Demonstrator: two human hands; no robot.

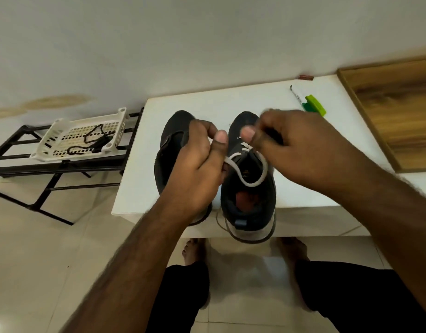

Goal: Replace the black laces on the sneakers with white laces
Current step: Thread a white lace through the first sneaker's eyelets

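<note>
Two dark sneakers stand side by side on a white table (315,188), toes pointing away from me. The right sneaker (249,203) carries a white lace (243,181) that loops loosely over its tongue. My left hand (200,164) pinches one end of that lace between thumb and fingers. My right hand (291,145) pinches the other end above the shoe's eyelets. The left sneaker (173,133) is partly hidden behind my left hand. Black laces (91,140) lie in a white plastic basket (63,131) to the left.
The basket sits on a black metal rack (39,186) left of the table. A marker pen (297,93) and a green object (315,105) lie at the table's far side. A wooden tray (399,111) is at the right. My bare feet stand below the table edge.
</note>
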